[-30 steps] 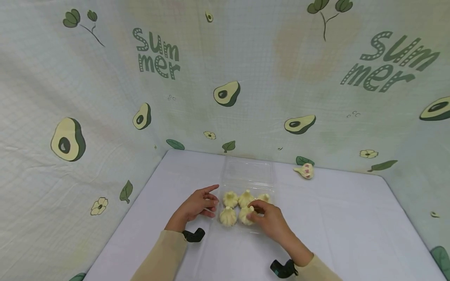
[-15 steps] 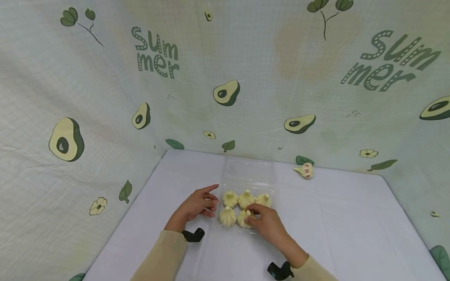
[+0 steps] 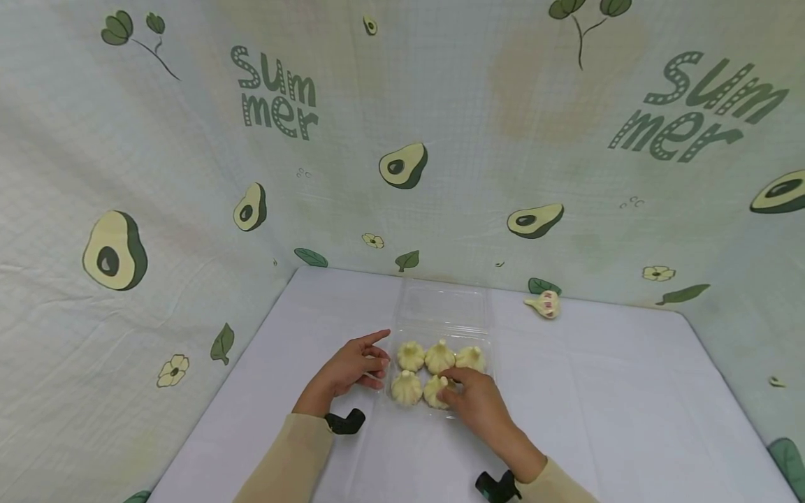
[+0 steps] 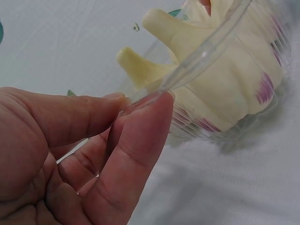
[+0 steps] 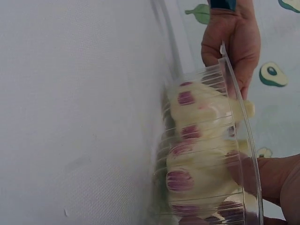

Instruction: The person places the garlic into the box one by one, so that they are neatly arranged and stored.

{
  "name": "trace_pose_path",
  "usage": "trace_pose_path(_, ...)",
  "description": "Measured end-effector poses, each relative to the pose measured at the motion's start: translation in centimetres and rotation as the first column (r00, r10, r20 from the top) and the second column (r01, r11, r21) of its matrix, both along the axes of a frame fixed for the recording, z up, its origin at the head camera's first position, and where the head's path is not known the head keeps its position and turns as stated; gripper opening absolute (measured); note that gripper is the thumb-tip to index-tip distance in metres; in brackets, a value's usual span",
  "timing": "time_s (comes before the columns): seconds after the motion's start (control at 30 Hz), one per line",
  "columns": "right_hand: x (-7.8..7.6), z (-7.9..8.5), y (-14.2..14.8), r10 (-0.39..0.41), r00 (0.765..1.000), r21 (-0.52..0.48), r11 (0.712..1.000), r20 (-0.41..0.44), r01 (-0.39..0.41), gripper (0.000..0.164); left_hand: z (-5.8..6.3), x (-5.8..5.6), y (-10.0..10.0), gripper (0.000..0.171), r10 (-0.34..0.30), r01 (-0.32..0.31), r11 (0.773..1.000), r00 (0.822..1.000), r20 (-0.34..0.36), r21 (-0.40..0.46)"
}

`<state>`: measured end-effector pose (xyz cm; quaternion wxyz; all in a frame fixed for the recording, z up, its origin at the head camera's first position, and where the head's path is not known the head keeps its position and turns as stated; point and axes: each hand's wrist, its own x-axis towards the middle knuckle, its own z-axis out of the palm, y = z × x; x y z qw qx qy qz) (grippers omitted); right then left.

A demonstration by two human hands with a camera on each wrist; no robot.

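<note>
Left hand (image 3: 355,363) on the clear box (image 4: 206,51), right hand (image 3: 481,402) on garlic

Box: open-topped, sitting on the white tabletop (image 3: 622,405), lid (image 3: 443,307) folded back toward the surface's far edge.

Left hand: thumb and a finger pinch the box's left rim. In the head view my index finger points out along that side.

Right hand: thumb and fingers curl round the middle front bulb (image 3: 432,392), reaching in over the front right corner of the box. Can't tell if that bulb touches the box floor. My hand hides that front right corner in the head view, so no readout on what's there.

Contents: front left bulb (image 3: 406,388) is in the box's front left corner, just beside the one I grip. Along the back: back left bulb (image 3: 411,355), back middle bulb (image 3: 439,358), back right bulb (image 3: 470,358). Stems stick up; wrist views show purple patches low on the pale bulbs through the ribbed wall.

Outside: one loose bulb (image 3: 546,305) near the far edge of the surface, right of the lid and apart from it. On its side, stem to the left, patches showing.

Around me: beige sleeves (image 3: 286,454), a black wrist mount (image 3: 346,421) on each arm, fabric wall (image 3: 465,105) printed with avocados and "summer" behind the far edge.
</note>
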<state>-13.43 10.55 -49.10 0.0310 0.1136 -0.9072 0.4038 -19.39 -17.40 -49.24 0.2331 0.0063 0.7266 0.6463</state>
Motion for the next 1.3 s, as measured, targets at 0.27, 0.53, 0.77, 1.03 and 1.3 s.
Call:
trace_pose_path(0.27, 0.07, -0.13, -0.01, 0.013, 1.000, 0.006, 1.000, -0.006, -0.013, 0.025, 0.01, 0.03, -0.06, 0.073, 0.005, -0.005, 1.000, 1.000, 0.008, -0.001)
trace_pose_path(0.53, -0.03, 0.13, 0.22, 0.025, 1.000, 0.016, 1.000, -0.006, -0.025, 0.024, -0.07, -0.10, -0.02, 0.073, 0.003, -0.003, 1.000, 1.000, 0.005, 0.009)
trace_pose_path(0.77, -0.16, 0.47, 0.39, 0.056, 0.996, -0.001, 0.998, 0.063, -0.056, 0.024, -0.20, -0.23, -0.03, 0.073, 0.001, -0.001, 1.000, 1.000, 0.009, 0.011)
trace_pose_path(1.03, -0.36, 0.44, 0.27, 0.051, 0.996, 0.011, 0.999, 0.077, -0.051, 0.029, -0.06, -0.29, -0.03, 0.073, -0.001, 0.001, 1.000, 1.000, 0.015, 0.007)
trace_pose_path(1.3, -0.52, 0.41, 0.29, 0.047, 0.995, 0.018, 0.999, 0.084, -0.049, 0.032, -0.04, -0.30, 0.04, 0.073, 0.003, -0.003, 1.000, 1.000, 0.021, -0.001)
